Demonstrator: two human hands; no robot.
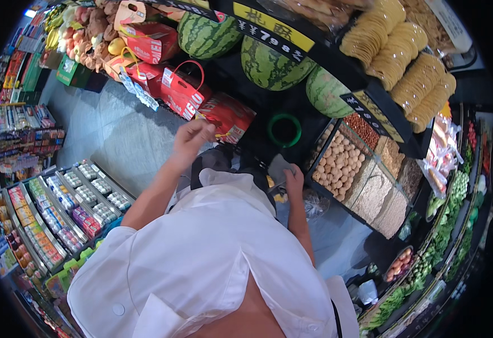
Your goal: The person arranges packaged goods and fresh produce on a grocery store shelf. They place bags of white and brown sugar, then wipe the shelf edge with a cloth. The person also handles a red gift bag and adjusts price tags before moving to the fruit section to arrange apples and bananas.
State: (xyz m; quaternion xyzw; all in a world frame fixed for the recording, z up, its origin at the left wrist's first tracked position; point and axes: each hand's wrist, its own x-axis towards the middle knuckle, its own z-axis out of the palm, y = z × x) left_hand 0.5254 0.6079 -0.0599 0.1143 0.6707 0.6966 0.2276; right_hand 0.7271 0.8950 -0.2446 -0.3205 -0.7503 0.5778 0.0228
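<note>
My left hand [193,137] is raised in front of the red melon cartons, its fingers loosely curled. Nothing shows between them, but the palm is hidden and the hand is slightly blurred. Just beyond it lies a red carton [229,114] on its side, and another red carton with a loop handle [183,91] stands behind. Down by my right hip, my right hand [293,181] grips a grey cloth [278,169]. A green ring [285,130] rests on the black display surface [259,145] ahead of me. Whole watermelons [271,63] sit farther back.
To the right stands a divided bin of walnuts [339,164], peanuts [361,130] and grains [373,186]. A black shelf edge with price signs [271,27] overhangs the melons, carrying packed round biscuits [394,55]. Packaged goods fill a rack [60,207] at left; vegetables [432,249] line the far right.
</note>
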